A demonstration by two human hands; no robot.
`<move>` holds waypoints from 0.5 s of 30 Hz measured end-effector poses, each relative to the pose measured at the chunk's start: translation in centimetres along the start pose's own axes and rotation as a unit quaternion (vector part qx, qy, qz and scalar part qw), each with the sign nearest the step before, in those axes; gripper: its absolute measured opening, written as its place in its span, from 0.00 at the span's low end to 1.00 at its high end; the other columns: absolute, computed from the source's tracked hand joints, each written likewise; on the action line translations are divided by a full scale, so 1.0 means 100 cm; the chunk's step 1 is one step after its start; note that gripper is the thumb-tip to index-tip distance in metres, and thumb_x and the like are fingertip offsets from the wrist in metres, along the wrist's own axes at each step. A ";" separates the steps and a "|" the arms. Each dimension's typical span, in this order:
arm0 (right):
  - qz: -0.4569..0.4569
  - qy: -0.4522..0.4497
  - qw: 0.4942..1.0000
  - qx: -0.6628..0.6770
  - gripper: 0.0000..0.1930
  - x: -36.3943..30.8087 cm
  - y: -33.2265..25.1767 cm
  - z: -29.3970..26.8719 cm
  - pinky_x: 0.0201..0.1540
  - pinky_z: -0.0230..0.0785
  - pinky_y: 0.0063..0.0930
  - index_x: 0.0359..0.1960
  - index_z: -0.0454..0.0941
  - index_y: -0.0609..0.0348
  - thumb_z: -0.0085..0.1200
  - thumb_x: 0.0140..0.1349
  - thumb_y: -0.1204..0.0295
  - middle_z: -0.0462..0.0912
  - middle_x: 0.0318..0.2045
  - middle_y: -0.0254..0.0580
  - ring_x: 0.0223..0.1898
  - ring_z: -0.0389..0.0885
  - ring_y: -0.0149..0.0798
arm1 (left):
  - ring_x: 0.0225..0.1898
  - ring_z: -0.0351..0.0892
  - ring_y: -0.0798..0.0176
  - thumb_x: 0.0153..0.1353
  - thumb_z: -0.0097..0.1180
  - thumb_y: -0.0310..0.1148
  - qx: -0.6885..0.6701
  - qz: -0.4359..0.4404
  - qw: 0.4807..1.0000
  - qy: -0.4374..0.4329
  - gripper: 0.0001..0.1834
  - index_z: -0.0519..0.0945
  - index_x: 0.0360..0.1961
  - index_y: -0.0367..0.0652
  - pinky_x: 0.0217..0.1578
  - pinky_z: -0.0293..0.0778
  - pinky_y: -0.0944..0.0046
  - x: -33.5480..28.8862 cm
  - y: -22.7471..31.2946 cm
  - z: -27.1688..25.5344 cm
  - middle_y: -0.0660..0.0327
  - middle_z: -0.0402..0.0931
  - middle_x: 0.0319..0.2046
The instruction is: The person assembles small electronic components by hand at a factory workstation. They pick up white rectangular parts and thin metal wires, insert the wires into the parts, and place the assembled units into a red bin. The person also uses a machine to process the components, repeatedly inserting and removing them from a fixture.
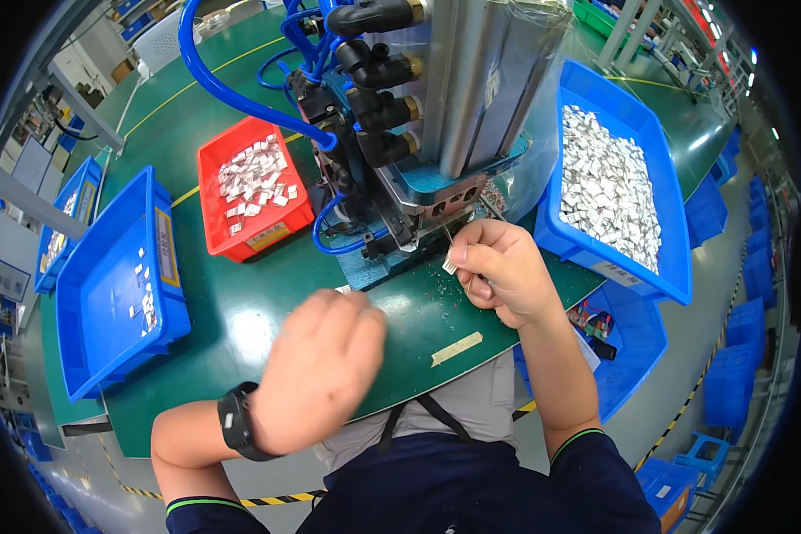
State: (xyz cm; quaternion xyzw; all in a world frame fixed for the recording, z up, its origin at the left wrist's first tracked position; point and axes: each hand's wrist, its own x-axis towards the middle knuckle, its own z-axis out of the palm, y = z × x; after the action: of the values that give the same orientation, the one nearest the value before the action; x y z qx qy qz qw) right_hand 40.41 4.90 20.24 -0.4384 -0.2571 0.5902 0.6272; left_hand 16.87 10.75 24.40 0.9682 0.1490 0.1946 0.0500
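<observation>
My right hand (507, 274) is closed in a pinch just in front of the press machine (445, 191). Between its thumb and fingers sits a small white flat part (449, 265) with thin leads, and a slim metal rod or lead rises from the same grip toward the machine. My left hand (322, 367), slightly blurred, hovers over the green table with its fingers curled down. A small white piece (343, 289) peeks out at its fingertips; the fingers hide most of it. A black band circles the left wrist.
Many white parts fill a blue bin (672, 214) at the right. A red bin (258, 240) holds a loose pile, and a blue bin (93, 294) at the left has a few. Blue air hoses (189, 44) arch above the machine. Tape (457, 349) and scraps lie on the table (231, 356).
</observation>
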 end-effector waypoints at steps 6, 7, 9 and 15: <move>-0.007 -0.018 1.000 0.011 0.03 -0.001 0.003 -0.001 0.11 0.46 0.12 0.31 0.76 0.64 0.59 0.56 0.79 0.75 0.21 0.35 0.13 0.63 0.17 | 0.39 0.74 0.45 0.53 0.56 0.23 0.038 -0.071 0.995 -0.063 0.14 0.73 0.41 0.29 0.42 0.71 0.53 0.001 -0.022 0.010 0.46 0.75 0.38; -0.007 -0.018 1.000 0.010 0.04 -0.001 0.003 -0.001 0.11 0.46 0.12 0.31 0.76 0.64 0.59 0.56 0.79 0.75 0.21 0.35 0.13 0.63 0.17 | 0.39 0.74 0.45 0.53 0.56 0.22 0.029 -0.073 0.995 -0.068 0.14 0.73 0.41 0.29 0.42 0.71 0.53 0.001 -0.022 0.011 0.46 0.75 0.37; -0.008 -0.019 1.000 0.008 0.04 -0.001 0.002 -0.001 0.12 0.46 0.12 0.31 0.76 0.64 0.59 0.56 0.79 0.75 0.21 0.35 0.13 0.62 0.17 | 0.38 0.74 0.45 0.52 0.54 0.21 0.013 -0.080 0.992 -0.098 0.15 0.72 0.42 0.29 0.41 0.71 0.53 0.003 -0.020 0.007 0.46 0.76 0.35; -0.009 -0.031 0.999 0.010 0.05 -0.002 0.002 0.000 0.12 0.46 0.12 0.32 0.76 0.65 0.59 0.56 0.79 0.75 0.21 0.35 0.13 0.62 0.16 | 0.36 0.74 0.45 0.47 0.50 0.18 -0.002 -0.079 0.991 -0.111 0.19 0.71 0.44 0.29 0.39 0.71 0.53 0.003 -0.021 0.005 0.46 0.75 0.32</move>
State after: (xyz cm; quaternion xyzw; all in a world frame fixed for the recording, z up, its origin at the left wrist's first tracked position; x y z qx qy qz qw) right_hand 40.28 4.74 20.13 -0.4114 -0.2747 0.6003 0.6284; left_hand 16.74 12.80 23.70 0.9689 0.2181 0.0821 0.0836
